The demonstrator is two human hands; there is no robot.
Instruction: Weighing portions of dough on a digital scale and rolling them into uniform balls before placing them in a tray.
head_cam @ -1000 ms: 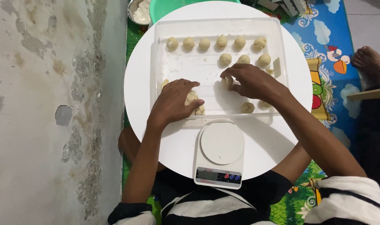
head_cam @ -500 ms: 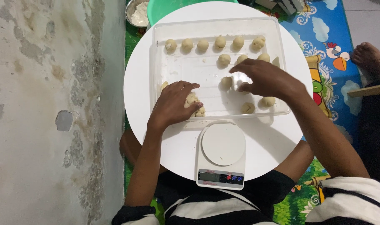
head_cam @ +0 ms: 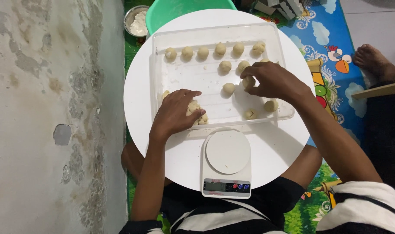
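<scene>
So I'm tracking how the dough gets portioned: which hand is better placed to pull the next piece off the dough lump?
Left, probably. The left hand already rests on the dough lump in the clear tray, while the right hand is across the tray, fingers on a dough ball.

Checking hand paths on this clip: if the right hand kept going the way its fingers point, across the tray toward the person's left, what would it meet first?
The right hand holds a dough ball at its fingertips. Straight on, it would probably first meet the loose dough ball lying just beyond in the clear tray, though height above the tray is unclear.
</scene>
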